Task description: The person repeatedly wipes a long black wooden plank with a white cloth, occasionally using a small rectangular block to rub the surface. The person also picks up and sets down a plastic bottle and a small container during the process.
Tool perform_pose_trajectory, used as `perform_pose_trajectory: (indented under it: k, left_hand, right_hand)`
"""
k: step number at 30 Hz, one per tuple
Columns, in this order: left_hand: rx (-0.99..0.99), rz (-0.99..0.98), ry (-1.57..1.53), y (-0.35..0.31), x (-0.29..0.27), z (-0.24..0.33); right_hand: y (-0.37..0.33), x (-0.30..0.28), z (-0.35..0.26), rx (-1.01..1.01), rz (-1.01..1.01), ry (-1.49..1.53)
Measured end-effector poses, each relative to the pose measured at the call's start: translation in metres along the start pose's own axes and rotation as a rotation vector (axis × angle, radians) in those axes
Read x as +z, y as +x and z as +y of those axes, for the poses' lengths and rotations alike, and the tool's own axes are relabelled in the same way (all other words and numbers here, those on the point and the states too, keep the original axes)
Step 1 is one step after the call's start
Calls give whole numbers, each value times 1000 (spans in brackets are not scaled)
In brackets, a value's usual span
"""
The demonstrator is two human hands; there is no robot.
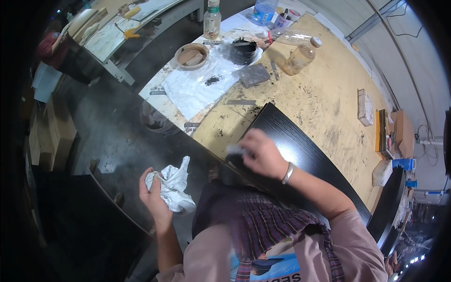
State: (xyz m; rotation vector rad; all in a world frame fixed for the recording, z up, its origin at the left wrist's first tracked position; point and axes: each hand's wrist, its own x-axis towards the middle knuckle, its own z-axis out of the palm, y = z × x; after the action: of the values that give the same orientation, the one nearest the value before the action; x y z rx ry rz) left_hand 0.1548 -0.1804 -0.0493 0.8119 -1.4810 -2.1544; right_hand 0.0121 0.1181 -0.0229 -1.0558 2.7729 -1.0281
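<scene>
In my left hand (157, 197), away from the table's edge, is a crumpled white cloth (174, 188), gripped between thumb and fingers. My right hand (264, 154), a metal bangle at its wrist, is over the near-left edge of a glossy black wood-grained board (300, 150). Its fingers are closed around a small, pale, motion-blurred thing (235, 150) whose kind I cannot make out. The board lies on the table, with a bright light reflection on its top. My right forearm hides part of it.
On the stained wooden table (324, 103) stand a black-smeared tub (243, 50), a round bowl (191, 56), a capped jar (300, 56) and a bottle (212, 21). A dark flat pad (254, 75) lies beside plastic sheeting (188, 94). Another person (56, 49) stands at the far left.
</scene>
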Motion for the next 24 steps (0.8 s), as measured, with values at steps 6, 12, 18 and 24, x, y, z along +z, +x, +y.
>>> perform_pose_trajectory:
  k: [6, 12, 18, 24]
  left_hand:
    - [-16, -33, 47, 3, 10, -5]
    - [-6, -58, 93, 10, 11, -8]
    - [-33, -86, 95, 18, 25, -11]
    - [-57, -119, 123, 29, 33, -6]
  right_hand:
    - [35, -26, 37, 142, 106, -197]
    - [39, -39, 53, 197, 149, -219]
    - [7, -4, 7, 36, -150, -6]
    - [52, -59, 111, 327, 287, -395]
